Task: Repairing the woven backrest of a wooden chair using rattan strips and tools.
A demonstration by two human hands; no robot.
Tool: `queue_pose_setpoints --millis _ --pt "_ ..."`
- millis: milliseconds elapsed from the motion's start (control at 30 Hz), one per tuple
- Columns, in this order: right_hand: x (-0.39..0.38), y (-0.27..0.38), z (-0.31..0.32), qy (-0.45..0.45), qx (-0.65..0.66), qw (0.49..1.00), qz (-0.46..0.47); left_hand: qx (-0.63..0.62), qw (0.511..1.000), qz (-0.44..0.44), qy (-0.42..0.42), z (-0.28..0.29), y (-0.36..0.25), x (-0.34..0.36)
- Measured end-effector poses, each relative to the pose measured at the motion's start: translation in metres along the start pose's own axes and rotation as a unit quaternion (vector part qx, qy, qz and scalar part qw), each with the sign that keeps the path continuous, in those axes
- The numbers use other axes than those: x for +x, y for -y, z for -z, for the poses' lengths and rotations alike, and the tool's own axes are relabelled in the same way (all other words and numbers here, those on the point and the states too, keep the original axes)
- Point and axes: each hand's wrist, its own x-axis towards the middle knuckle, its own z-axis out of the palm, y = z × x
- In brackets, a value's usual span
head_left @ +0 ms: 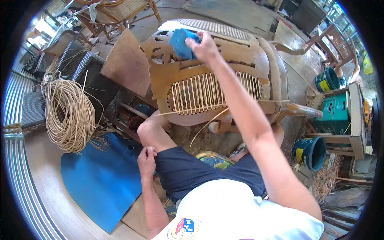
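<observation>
My right hand (207, 49) is closed on a blue cloth (182, 45), stretched out to the far part of a carved wooden chair (160, 80). The cloth lies against or just over the pierced carving; I cannot tell whether it touches. Nearer to me, pale cane strands (198, 95) run side by side across an oval opening in the wood. A loose strand (204, 130) curves down from its near edge. Beside my left knee, my left hand (146, 161) has its fingers pinched together. Something small and dark shows at the fingertips, too small to name.
A big coil of cane (68, 114) hangs at the left, above a blue sheet (104, 176). A brown board (127, 62) leans by the chair. Dark green buckets (310, 154) and a green crate (331, 114) stand at the right. Another cane chair (120, 12) is at the back.
</observation>
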Motion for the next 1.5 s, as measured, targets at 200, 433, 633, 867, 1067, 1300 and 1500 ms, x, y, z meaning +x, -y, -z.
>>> queue_pose_setpoints --millis 200,433,633,867,1067,1300,1500 --pt "0.046 -0.035 0.045 -0.029 -0.354 0.919 0.168 -0.064 0.992 -0.105 0.013 -0.015 -0.044 0.004" --pt "-0.088 -0.060 0.173 0.046 -0.215 0.972 0.080 -0.110 0.966 -0.205 0.117 -0.072 -0.121 -0.027" --pt "-0.180 -0.115 0.233 0.035 -0.105 0.994 0.013 0.069 0.888 -0.445 0.095 -0.186 -0.176 -0.012" --pt "-0.193 -0.103 0.238 0.043 -0.238 0.963 0.121 0.237 0.853 -0.453 0.106 -0.223 -0.197 0.005" --pt "-0.177 -0.070 0.155 0.235 -0.166 0.938 0.191 0.236 0.897 -0.337 0.164 -0.119 -0.211 -0.008" --pt "-0.198 -0.034 0.091 0.347 -0.025 0.913 0.215 0.165 0.969 -0.172 0.071 0.039 -0.156 -0.036" --pt "-0.188 -0.001 0.171 0.194 0.115 0.959 0.174 0.075 0.991 -0.112 0.008 0.045 -0.117 -0.022"
